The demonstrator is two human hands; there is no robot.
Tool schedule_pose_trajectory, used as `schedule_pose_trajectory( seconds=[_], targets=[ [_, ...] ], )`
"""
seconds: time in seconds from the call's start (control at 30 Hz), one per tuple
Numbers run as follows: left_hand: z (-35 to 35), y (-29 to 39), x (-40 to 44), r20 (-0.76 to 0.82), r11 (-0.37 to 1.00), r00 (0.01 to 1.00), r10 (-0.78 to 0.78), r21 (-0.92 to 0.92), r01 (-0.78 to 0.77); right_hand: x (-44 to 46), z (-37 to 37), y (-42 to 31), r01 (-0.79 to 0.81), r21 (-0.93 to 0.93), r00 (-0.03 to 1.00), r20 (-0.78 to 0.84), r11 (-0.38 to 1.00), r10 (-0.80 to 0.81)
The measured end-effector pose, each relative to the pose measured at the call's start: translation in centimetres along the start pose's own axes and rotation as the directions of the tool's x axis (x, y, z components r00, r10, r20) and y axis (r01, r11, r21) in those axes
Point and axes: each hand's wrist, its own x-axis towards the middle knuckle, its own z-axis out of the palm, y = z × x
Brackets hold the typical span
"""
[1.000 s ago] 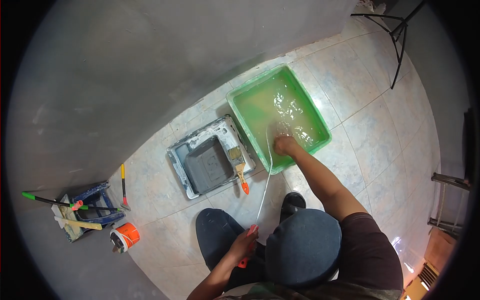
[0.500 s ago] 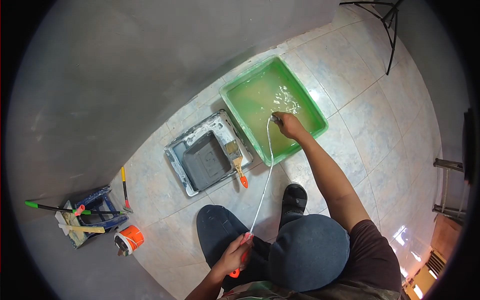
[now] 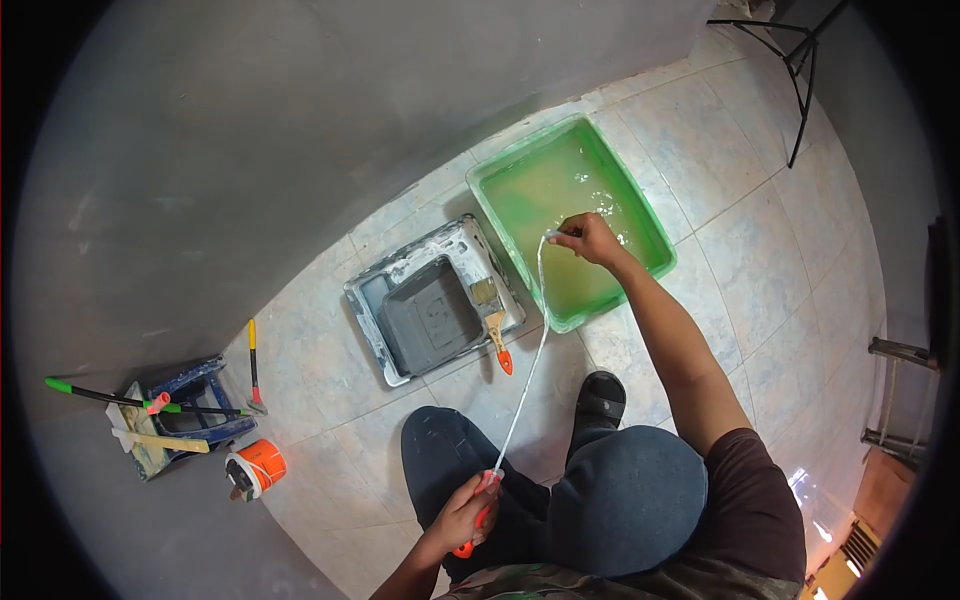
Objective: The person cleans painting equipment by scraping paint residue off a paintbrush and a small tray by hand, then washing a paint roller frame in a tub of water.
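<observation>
A paint roller frame (image 3: 523, 400) with a red-orange handle and a long, thin metal rod stretches between my hands. Low in the view, my left hand (image 3: 460, 518) is wrapped round its handle. My right hand (image 3: 588, 238) pinches the bent far end of the rod, where something small and whitish shows at the fingertips. Beneath that hand is a green basin (image 3: 655, 212) of cloudy water. Left of the basin lies a paint-smeared tray (image 3: 375, 345) with a dark grey square container (image 3: 432, 315) in it. A paintbrush (image 3: 493, 320) with an orange-tipped handle rests across the tray's right edge.
At the lower left stand a blue step stool (image 3: 190, 405) with tools across it and an orange bucket (image 3: 262, 468). A grey wall (image 3: 250, 150) borders the tiled floor. Black tripod legs (image 3: 800, 90) stand at top right, a ladder (image 3: 890, 395) at far right.
The view has shifted slightly, so the basin and tray appear further right. My right hand has turned a little at the rod's end, its fingers now more visible. My left hand keeps its grip.
</observation>
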Motion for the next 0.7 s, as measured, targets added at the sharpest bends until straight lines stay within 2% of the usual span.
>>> schedule_pose_trajectory(
  seconds=[0.03, 0.17, 0.23, 0.27, 0.33, 0.37, 0.43, 0.6, 0.63, 0.7],
  targets=[
    [-0.3, -0.1, -0.1, 0.002, 1.000, 1.000, 0.005, -0.005, -0.005, -0.2, 0.1, -0.6, -0.182, 0.157, 0.982, -0.025, 0.971, 0.188],
    [-0.5, -0.2, 0.2, 0.000, 0.992, 0.999, 0.050, 0.118, -0.050, 0.2, 1.1, 0.7, -0.150, 0.182, 0.977, -0.127, 0.972, 0.174],
    [-0.8, -0.4, 0.4, 0.001, 0.980, 0.997, 0.081, 0.180, -0.080, 0.3, 1.3, 0.6, -0.293, 0.163, 0.936, -0.152, 0.942, 0.317],
    [-1.1, -0.6, 0.5, 0.013, 0.980, 0.996, 0.086, 0.180, -0.087, 0.3, 1.0, 0.1, -0.293, 0.161, 0.936, -0.153, 0.942, 0.317],
    [-1.7, -0.8, 0.5, 0.026, 0.980, 0.996, 0.085, 0.180, -0.089, 0.2, 0.1, -0.7, -0.375, 0.388, 0.921, 0.056, 0.842, 0.385],
    [-2.0, -0.9, 0.5, 0.029, 0.987, 0.997, 0.070, 0.146, -0.073, 0.3, -0.4, -0.6, -0.378, 0.387, 0.920, 0.057, 0.841, 0.388],
    [-2.5, -0.9, 0.4, 0.036, 0.992, 0.998, 0.052, 0.114, -0.055, 0.0, -1.8, -0.3, -0.409, 0.544, 0.912, 0.273, 0.733, 0.305],
    [-4.5, -1.2, 0.1, 0.109, 1.000, 0.994, 0.020, 0.000, -0.020, -1.4, -4.1, -1.4, -0.362, 0.694, 0.928, 0.331, 0.623, 0.171],
    [-4.9, -1.2, 0.1, 0.112, 1.000, 0.993, 0.019, 0.001, -0.019, -1.7, -4.5, -1.8, -0.343, 0.725, 0.934, 0.331, 0.597, 0.134],
    [-5.4, -1.1, -0.1, 0.086, 0.993, 0.995, 0.041, 0.106, -0.050, -1.9, -4.6, -2.0, -0.354, 0.704, 0.932, 0.318, 0.615, 0.173]
  ],
)
